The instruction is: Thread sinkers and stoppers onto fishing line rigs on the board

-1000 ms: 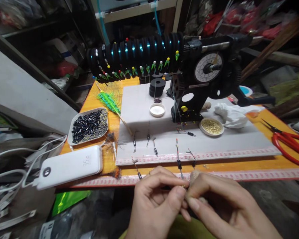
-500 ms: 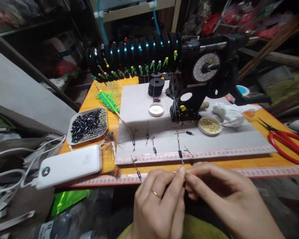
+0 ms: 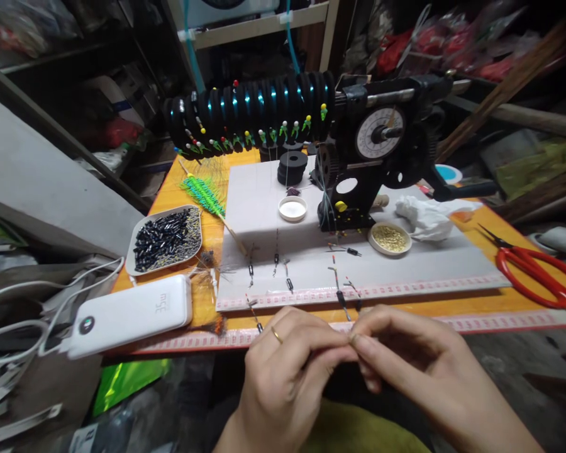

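My left hand (image 3: 290, 365), with a gold ring on one finger, is closed in a pinch, its fingertips meeting those of my right hand. My right hand (image 3: 405, 358) pinches thumb against forefinger at the same spot. Whatever sits between the fingertips is too small and covered to make out. Just above them lies a small fishing rig with a black cylindrical weight (image 3: 341, 297), its lower end reaching down toward my fingers. Another small rig with a black weight (image 3: 289, 285) lies on the white board (image 3: 311, 267), among several alike.
A black winding machine (image 3: 382, 138) carries a row of black line spools (image 3: 249, 110) with coloured pins. Around it are a tray of black weights (image 3: 165, 242), a dish of gold-coloured bits (image 3: 390, 239), a white dish (image 3: 292, 208), a power bank (image 3: 132, 314) and red-handled scissors (image 3: 538, 270).
My left hand has turned, its knuckles shifting left and its fingers now stretched flatter toward the right hand. The fingertips stay together. The view has shifted slightly.
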